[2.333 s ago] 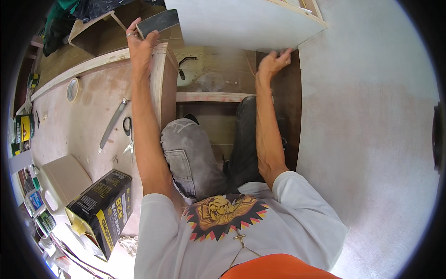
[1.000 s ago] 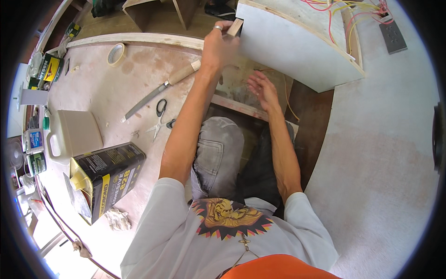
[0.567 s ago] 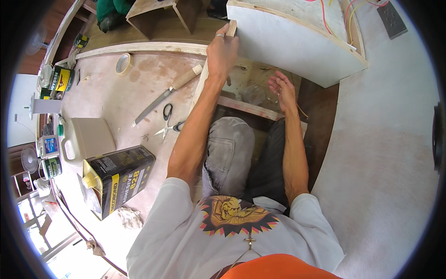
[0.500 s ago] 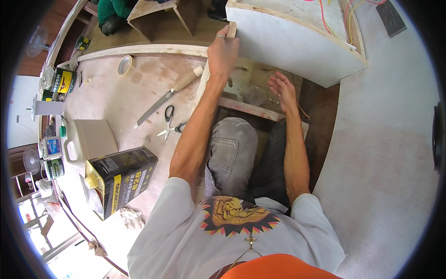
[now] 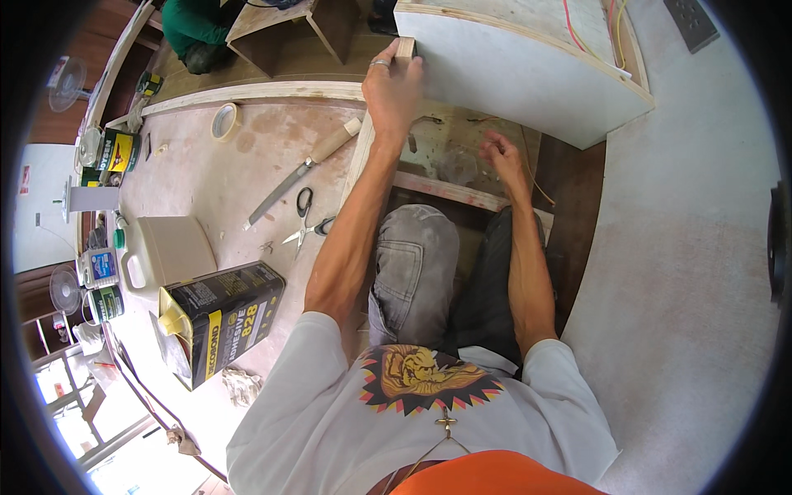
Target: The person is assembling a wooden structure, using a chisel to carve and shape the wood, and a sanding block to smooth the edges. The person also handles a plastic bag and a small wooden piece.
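Observation:
My left hand [image 5: 391, 97] is closed round a small wooden block [image 5: 405, 49], beside the end of a whitish box-shaped cabinet panel [image 5: 511, 78]. Its fingers are slightly blurred. My right hand [image 5: 506, 162] hangs over the opening of a wooden frame [image 5: 450, 188], below the panel; its fingers are loosely bent, and I see nothing in them. Left of my left forearm, a flat file with a wooden handle [image 5: 332, 142] and a pair of scissors [image 5: 304, 221] lie on the dusty board [image 5: 202, 177].
A tape roll [image 5: 224, 122], a beige jerrycan [image 5: 169, 252] and a black-and-yellow adhesive can [image 5: 223, 318] stand on the left. Wires [image 5: 577, 33] hang in the cabinet. A pale panel [image 5: 685, 272] borders my right side. A green-clad person [image 5: 194, 33] is at the far left.
My left hand has shifted slightly left with the wooden block. The fingers of my right hand have curled in from a more spread pose. The view has shifted slightly.

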Available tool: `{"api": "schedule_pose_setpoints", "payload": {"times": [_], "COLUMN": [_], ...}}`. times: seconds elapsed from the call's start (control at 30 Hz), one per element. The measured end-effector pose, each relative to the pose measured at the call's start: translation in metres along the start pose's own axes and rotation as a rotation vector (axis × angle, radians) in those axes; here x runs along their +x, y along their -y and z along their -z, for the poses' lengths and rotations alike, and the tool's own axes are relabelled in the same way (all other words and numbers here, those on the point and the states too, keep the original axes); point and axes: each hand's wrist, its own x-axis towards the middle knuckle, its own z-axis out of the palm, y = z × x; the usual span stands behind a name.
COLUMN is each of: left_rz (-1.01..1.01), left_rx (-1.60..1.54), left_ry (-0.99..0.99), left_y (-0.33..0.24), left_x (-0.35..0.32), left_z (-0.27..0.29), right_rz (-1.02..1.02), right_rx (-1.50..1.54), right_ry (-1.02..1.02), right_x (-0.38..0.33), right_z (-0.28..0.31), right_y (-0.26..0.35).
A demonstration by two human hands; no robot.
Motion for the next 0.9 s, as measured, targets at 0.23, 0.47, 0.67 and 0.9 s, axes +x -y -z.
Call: {"api": "schedule_pose_setpoints", "payload": {"times": [0.23,0.47,0.67,0.9], "left_rz": [0.134,-0.055,-0.092,-0.127], "left_rx": [0.029,0.097,0.132,0.108], "left_ry": [0.081,0.011,0.014,-0.013], "left_y": [-0.007,0.000,-0.003,0.003], "left_x": [-0.003,-0.003,-0.008,-0.006], "left_z": [-0.001,0.002,0.002,-0.003], "right_rz": [0.128,0.133,0.140,0.130], "right_rx": [-0.179,-0.185,-0.256,-0.289], "right_ry": [-0.003,-0.001,0.007,0.006], "right_x": [0.012,0.013,0.012,0.010], "right_z": [0.003,0.002,0.008,0.006], "right_y": [-0.019,-0.023,-0.027,-0.019]}}
